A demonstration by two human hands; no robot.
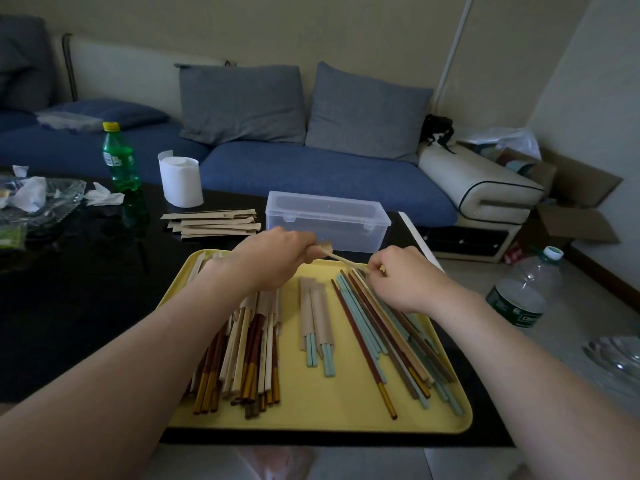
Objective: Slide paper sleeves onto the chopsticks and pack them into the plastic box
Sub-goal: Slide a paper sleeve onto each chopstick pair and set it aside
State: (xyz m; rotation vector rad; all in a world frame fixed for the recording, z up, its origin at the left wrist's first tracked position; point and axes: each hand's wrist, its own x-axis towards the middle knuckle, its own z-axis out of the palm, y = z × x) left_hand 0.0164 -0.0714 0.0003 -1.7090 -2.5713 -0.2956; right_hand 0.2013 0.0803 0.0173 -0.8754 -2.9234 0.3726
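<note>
No readable text anywhere. On the green soda bottle on the bench, a label with a pale patch, print too small to make out. On the clear water bottle on the floor, a dark green label with white lettering, blurred and curved away, no word certain.

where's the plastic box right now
Head view, centre: the plastic box sits on the black table behind the yellow tray, right of the sleeve stack.
</note>
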